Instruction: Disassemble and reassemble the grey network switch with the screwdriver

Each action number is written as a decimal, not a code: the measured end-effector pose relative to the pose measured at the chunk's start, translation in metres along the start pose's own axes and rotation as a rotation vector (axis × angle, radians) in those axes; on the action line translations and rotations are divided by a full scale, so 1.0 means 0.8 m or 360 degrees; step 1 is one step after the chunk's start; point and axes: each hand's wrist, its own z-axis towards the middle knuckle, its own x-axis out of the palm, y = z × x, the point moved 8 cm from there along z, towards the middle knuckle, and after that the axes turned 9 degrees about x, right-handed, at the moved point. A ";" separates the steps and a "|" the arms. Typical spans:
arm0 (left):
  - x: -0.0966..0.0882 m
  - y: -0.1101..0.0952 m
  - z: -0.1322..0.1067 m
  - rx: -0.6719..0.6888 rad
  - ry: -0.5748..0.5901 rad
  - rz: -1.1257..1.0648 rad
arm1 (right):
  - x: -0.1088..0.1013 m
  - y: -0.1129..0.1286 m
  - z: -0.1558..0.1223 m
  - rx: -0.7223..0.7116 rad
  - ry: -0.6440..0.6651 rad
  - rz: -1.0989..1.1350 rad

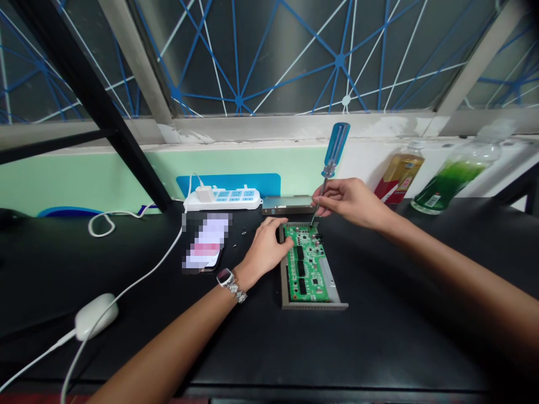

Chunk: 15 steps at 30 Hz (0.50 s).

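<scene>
My right hand [346,201] pinches the shaft of a screwdriver [336,147] with a clear blue handle. The screwdriver stands nearly upright, its tip down at the far edge of a green circuit board [314,269]. That board lies in a shallow grey metal case [315,306] without a cover over it. Around the case's far left corner, my left hand [267,247] is closed, its thumb over the board's edge and its fingers on the far rim. A watch and a silver bracelet [232,285] are on the left wrist.
Behind the case lies a flat metal piece [290,204] beside a white power strip [227,198]. A phone [206,242] and several tiny screws [243,230] are to the left. White cables and an adapter [96,316] cross the left side. Two bottles [402,171] stand at the back right.
</scene>
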 end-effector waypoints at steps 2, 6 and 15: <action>0.000 0.000 0.000 -0.0005 0.0005 0.0004 | 0.000 -0.001 0.000 -0.0010 -0.0004 0.0000; 0.001 0.001 0.000 -0.0008 0.0014 -0.0009 | 0.002 -0.005 0.002 -0.0015 0.0044 0.0028; 0.001 0.001 0.000 -0.0010 0.0013 -0.0016 | -0.002 -0.004 0.003 -0.0062 -0.0064 -0.0086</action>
